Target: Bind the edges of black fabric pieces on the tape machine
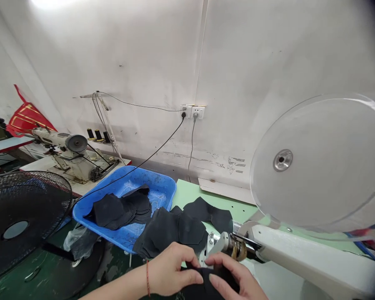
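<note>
My left hand point(171, 268), a red string bracelet on its wrist, pinches a black fabric piece point(197, 290) between thumb and fingers. From the other side my right hand point(237, 278) grips the same piece, thumb on top and fingers near the machine. Both thumbs are close together, on either side of what looks like a seam. Right behind my fingers is the working end of a white sewing machine point(221, 245). Stacked black fabric pieces point(165, 233) lie just beyond my left hand. The lower part of the held piece is cut off by the frame edge.
A blue plastic tub point(125, 171) with more black pieces point(121, 210) stands left of the pale green table point(187, 189). A black fan point(15, 229) is at far left. A large clear disc point(318, 166) rises above the machine arm point(300, 254). Another sewing machine point(78, 158) stands behind.
</note>
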Available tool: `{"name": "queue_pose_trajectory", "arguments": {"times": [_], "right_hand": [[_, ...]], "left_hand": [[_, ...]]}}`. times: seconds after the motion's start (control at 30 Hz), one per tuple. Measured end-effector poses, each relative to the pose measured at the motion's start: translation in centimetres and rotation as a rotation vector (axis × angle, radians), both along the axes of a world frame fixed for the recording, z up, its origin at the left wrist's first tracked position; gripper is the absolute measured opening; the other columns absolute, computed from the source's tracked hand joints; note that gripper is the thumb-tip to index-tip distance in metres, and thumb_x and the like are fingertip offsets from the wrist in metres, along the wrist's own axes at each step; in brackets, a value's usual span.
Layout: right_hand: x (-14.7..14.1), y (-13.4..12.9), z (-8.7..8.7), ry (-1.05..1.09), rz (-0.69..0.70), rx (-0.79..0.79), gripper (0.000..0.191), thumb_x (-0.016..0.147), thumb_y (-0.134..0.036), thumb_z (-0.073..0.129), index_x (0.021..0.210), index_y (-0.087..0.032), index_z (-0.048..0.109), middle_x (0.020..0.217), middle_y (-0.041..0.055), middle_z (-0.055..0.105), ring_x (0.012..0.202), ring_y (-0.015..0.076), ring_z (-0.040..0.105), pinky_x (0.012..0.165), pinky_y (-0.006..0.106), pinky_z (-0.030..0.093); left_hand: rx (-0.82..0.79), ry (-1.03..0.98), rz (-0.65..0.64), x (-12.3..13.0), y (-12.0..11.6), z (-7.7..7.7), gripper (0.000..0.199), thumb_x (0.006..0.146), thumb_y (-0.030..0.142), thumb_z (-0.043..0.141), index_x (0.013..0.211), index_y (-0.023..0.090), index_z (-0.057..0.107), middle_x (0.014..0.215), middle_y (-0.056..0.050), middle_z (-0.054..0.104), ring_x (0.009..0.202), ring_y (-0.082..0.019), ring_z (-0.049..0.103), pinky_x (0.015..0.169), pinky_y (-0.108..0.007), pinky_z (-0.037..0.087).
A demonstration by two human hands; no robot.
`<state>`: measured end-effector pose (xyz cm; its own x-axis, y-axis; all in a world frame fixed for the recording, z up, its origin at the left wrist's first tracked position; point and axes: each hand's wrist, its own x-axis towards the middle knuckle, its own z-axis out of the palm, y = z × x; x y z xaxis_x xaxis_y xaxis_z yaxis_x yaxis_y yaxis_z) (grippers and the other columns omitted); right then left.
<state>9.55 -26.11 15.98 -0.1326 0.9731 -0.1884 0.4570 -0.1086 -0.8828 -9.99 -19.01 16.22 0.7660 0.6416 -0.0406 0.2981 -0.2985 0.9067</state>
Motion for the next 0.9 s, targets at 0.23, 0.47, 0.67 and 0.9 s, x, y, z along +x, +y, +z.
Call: {"name": "queue_pose_trajectory", "arguments": {"times": [0.23, 0.47, 0.67, 0.9], "right_hand": [[0.0, 0.2, 0.3, 0.044, -0.064, -0.054, 0.028, 0.074, -0.048, 0.054, 0.072, -0.021, 0.061, 0.07, 0.0003, 0.057, 0.07, 0.0187, 0.052, 0.065, 0.029, 0.041], [-0.4, 0.2, 0.5, 0.008, -0.124, -0.061, 0.017, 0.068, -0.036, 0.054, 0.069, -0.02, 0.06, 0.066, -0.0003, 0.057, 0.068, 0.0188, 0.051, 0.064, 0.028, 0.041], [-0.7, 0.5, 0.6, 0.009, -0.129, -0.069, 0.018, 0.069, -0.038, 0.053, 0.071, -0.021, 0.058, 0.069, -0.0003, 0.055, 0.071, 0.0192, 0.049, 0.066, 0.028, 0.04], [-1.0, 0.5, 0.5, 0.119, -0.104, -0.103, 0.018, 0.069, -0.037, 0.054, 0.064, -0.02, 0.052, 0.062, -0.003, 0.044, 0.066, 0.0163, 0.041, 0.063, 0.028, 0.034]], "left_hand": [[-0.124, 0.019, 0.063, 1.4, -0.5, 0.6, 0.01, 0.069, 0.02, 0.059, 0.071, 0.013, 0.065, 0.06, 0.005, 0.05, 0.061, -0.009, 0.044, 0.059, -0.018, 0.035], [-0.267, -0.026, 0.119, 2.2, -0.5, -0.1, 0.009, 0.065, 0.017, 0.057, 0.067, 0.012, 0.064, 0.055, 0.005, 0.046, 0.056, -0.008, 0.038, 0.052, -0.019, 0.03], [-0.321, -0.064, 0.165, 2.2, -0.5, -0.8, 0.008, 0.063, 0.018, 0.057, 0.065, 0.012, 0.062, 0.054, 0.006, 0.043, 0.056, -0.008, 0.037, 0.053, -0.02, 0.028], [-0.473, -0.135, 0.15, 2.2, -0.8, -1.3, 0.007, 0.06, 0.019, 0.059, 0.064, 0.013, 0.057, 0.052, 0.008, 0.039, 0.054, -0.007, 0.032, 0.051, -0.021, 0.024]]}}
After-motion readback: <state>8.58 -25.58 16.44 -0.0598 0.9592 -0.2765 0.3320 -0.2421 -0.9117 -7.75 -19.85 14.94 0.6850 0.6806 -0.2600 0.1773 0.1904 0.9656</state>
